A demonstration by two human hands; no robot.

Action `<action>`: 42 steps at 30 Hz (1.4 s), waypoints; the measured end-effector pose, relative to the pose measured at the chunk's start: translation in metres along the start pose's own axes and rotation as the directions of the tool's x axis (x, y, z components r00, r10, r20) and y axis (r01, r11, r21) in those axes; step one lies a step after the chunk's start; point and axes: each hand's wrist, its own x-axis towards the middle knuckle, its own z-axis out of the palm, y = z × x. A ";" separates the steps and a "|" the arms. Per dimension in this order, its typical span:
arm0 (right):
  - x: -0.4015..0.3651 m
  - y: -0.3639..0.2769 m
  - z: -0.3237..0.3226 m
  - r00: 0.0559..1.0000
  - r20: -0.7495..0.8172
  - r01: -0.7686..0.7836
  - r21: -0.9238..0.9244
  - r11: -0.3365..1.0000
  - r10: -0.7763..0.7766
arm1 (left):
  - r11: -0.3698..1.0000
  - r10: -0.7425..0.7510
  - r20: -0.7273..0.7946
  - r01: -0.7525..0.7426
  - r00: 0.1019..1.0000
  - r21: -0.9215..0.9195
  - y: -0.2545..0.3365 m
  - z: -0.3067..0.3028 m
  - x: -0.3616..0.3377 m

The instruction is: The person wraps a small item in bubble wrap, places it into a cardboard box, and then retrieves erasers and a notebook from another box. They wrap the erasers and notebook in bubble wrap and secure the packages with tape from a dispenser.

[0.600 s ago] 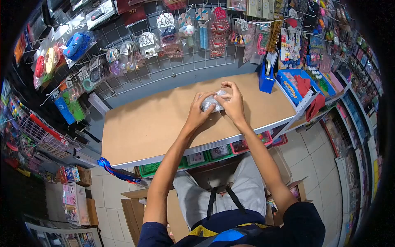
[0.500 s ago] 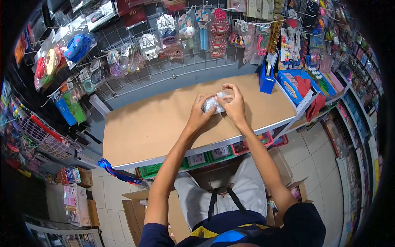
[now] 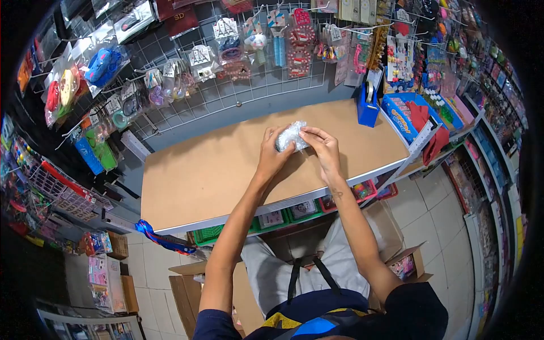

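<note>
A small bundle of clear bubble wrap (image 3: 292, 137) is held just above the brown tabletop (image 3: 198, 175). What lies inside the wrap cannot be made out. My left hand (image 3: 273, 152) curls around its left side, fingers behind and thumb in front. At the right end, my right hand (image 3: 323, 148) pinches the edge of the wrap between thumb and fingertips.
A blue tape dispenser (image 3: 368, 105) stands at the table's back right corner. Beyond it sits a blue display box (image 3: 405, 116) with a red cloth (image 3: 433, 148). Packaged accessories hang on a wire grid (image 3: 226, 96) behind. Green baskets (image 3: 209, 234) sit under the table.
My right hand has turned and shifted slightly right, its fingers now drawn together at the wrap's edge. The bundle is tilted more upright in my left hand.
</note>
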 end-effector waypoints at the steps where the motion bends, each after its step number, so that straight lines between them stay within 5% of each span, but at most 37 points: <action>1: 0.000 0.000 0.003 1.000 -0.006 0.013 0.000 1.000 -0.013 | 1.000 0.004 -0.006 -0.004 1.000 0.006 -0.001 0.000 0.001; 17: -0.003 0.027 0.011 0.969 -0.130 0.149 -0.366 0.919 -0.209 | 1.000 -0.012 -0.017 0.012 1.000 0.000 0.002 0.000 0.001; 20: -0.002 0.030 0.012 0.887 -0.126 0.260 -0.659 0.706 -0.444 | 1.000 -0.007 -0.060 0.006 0.998 -0.014 0.000 0.000 0.001; 29: 0.013 0.044 0.000 0.921 -0.154 0.269 -0.412 0.871 -0.358 | 0.997 0.023 -0.041 -0.025 0.999 -0.069 0.006 -0.001 0.000; 32: 0.011 0.045 0.005 0.965 -0.174 0.176 -0.115 0.978 -0.194 | 0.994 0.002 -0.047 -0.007 0.999 -0.107 0.004 0.000 -0.001; 38: 0.010 0.057 0.014 0.887 -0.223 0.351 -0.240 0.905 -0.404 | 0.996 0.050 -0.077 -0.056 0.996 -0.074 0.005 -0.001 0.000; 41: 0.008 0.051 0.024 0.775 -0.395 0.418 -0.267 0.868 -0.494 | 0.992 0.014 -0.113 -0.028 0.994 -0.119 0.002 -0.002 -0.001; 42: 0.011 0.048 0.023 0.820 -0.359 0.379 -0.244 0.893 -0.446 | 0.992 0.008 -0.094 -0.020 0.995 -0.123 0.002 -0.001 0.002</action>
